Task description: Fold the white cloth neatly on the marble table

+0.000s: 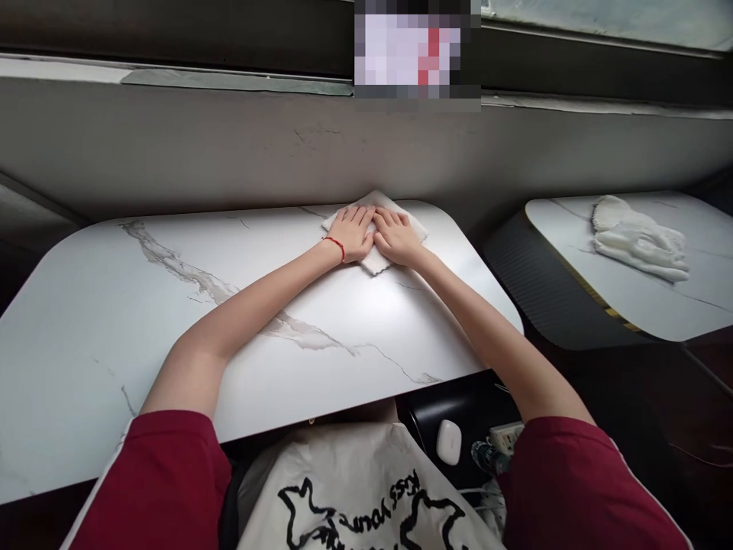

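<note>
A white cloth (376,263) lies spread flat near the far edge of a white marble-patterned table (286,275). Both palms press down on it side by side. My left hand (353,231), with a red cord bracelet at the wrist, lies flat with its fingers stretched forward. Beside it, my right hand (396,235) rests on the cloth, fingers extended and angled towards the left. The two hands meet at the thumbs and fingertips. Corners of the cloth show beyond and in front of them; its middle is hidden.
On a second marble-patterned table (573,244) at the right lies a crumpled white cloth (638,241). A wall (257,145) runs behind the tables. Below the table's near edge are a white rounded case (449,442), a small bottle (486,456) and cables.
</note>
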